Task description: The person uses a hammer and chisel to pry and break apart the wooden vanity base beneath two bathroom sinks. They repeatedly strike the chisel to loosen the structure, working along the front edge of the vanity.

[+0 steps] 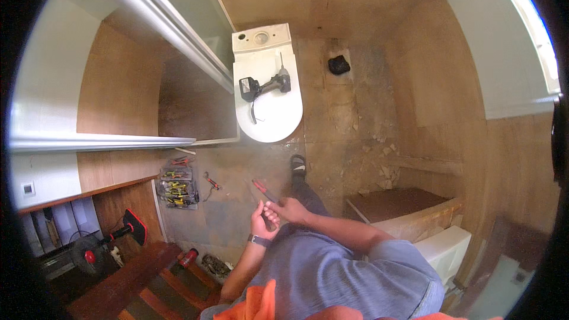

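Both hands [274,214] hold red-handled pliers [262,189] near a clear tool case [176,186].

Ahead of the hands the tiled floor [237,169] lies open between the toolkit tray [176,185] on the left and the person's foot [298,165] on the right; only a small red-handled tool [211,181] lies loose in that gap; beyond it the toilet [268,104] blocks the way forward, its closed lid taken up by a cordless drill [265,85]; the glass shower screen [172,29] walls off the left; to the right, tile rubble [382,157] (scattered, pale chips) and a low box [409,210] crowd the floor; the red tool [262,188] in the hands points into the open gap.
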Action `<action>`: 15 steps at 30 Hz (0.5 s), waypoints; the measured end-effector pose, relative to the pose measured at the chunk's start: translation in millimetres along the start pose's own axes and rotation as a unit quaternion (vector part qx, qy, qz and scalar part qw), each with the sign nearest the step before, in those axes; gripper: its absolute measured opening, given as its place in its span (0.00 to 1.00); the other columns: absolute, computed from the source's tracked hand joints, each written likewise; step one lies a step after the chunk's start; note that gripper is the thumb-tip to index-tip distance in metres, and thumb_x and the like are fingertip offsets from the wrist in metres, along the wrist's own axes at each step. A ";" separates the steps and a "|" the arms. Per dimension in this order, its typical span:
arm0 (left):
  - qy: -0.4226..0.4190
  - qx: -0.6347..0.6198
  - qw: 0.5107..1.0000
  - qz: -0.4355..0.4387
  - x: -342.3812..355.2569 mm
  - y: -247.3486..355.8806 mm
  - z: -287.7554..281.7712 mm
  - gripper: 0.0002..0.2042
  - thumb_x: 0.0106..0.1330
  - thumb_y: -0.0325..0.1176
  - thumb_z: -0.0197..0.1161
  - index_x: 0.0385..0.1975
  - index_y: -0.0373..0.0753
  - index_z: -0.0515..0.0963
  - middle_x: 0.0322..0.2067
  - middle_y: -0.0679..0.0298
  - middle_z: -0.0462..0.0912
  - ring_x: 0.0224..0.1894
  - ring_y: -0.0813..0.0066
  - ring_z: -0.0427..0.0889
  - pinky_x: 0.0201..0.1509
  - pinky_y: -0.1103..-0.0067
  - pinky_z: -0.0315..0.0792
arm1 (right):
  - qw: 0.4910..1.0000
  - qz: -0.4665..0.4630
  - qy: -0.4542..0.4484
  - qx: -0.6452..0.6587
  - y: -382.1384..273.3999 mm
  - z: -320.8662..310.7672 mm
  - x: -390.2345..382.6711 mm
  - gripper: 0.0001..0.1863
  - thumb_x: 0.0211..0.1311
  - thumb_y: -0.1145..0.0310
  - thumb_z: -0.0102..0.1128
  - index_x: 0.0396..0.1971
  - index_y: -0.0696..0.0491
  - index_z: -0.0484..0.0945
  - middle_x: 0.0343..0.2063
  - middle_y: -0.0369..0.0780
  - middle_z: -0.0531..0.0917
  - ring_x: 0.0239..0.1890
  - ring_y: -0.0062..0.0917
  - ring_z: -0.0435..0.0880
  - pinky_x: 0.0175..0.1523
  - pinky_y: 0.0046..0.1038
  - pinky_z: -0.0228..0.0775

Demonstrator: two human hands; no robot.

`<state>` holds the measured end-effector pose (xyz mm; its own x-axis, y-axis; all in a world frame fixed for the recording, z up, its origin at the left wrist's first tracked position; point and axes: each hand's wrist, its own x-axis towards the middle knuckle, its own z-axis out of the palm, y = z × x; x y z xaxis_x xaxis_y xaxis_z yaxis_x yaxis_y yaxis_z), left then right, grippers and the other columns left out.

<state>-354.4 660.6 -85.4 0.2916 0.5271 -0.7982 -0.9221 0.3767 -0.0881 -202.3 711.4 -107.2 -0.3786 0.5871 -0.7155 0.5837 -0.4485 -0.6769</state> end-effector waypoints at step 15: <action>0.344 0.088 0.934 0.039 36.3 56.8 -4.4 0.14 0.70 0.42 0.60 0.23 0.46 0.69 0.15 0.70 0.68 0.18 0.72 0.69 0.22 0.74 0.64 | 0.966 0.083 0.162 -0.181 40.8 -159.6 366.2 0.19 0.65 0.67 0.45 0.53 0.60 0.66 0.37 0.54 0.83 0.39 0.49 0.85 0.45 0.47 0.77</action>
<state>-397.4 697.8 -121.9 -0.0622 -0.0336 -0.9975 -0.8599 0.5091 0.0365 -202.5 1015.7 -369.3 -0.0471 0.7342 -0.6773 0.8525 -0.3239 -0.4104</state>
